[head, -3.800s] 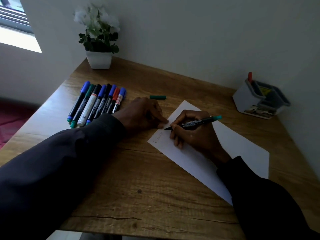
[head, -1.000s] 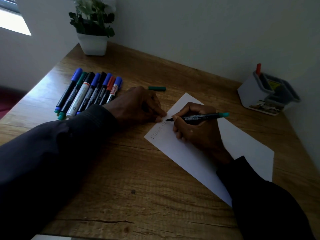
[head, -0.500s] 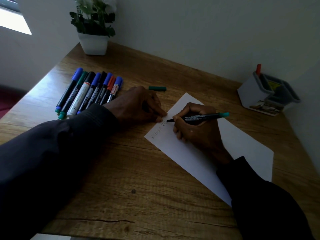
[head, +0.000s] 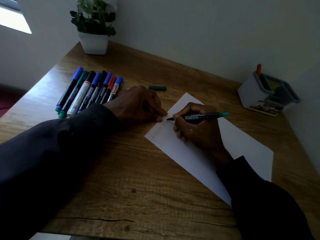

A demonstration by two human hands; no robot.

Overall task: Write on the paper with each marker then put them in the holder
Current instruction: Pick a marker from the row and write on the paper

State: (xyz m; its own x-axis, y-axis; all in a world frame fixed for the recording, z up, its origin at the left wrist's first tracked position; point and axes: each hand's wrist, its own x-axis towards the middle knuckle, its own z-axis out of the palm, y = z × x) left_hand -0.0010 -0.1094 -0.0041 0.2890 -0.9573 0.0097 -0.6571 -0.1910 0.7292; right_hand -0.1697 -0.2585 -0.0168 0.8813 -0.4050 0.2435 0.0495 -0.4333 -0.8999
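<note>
My right hand [head: 199, 134] pinches a slim black marker [head: 199, 116] on smooth white paper [head: 247, 149]; my left hand [head: 138, 106] presses its edge, fingers relaxed.

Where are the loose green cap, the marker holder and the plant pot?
green cap [head: 157, 88], head view, middle of cap.
marker holder [head: 251, 94], head view, white front wall.
plant pot [head: 94, 44], head view, white side.

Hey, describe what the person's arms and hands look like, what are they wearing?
Both arms wear long dark sleeves, navy or black in this dim light. The left sleeve ends in a banded cuff; the right sleeve looks plain. The left hand and right hand are bare: no gloves, no visible ring.
</note>
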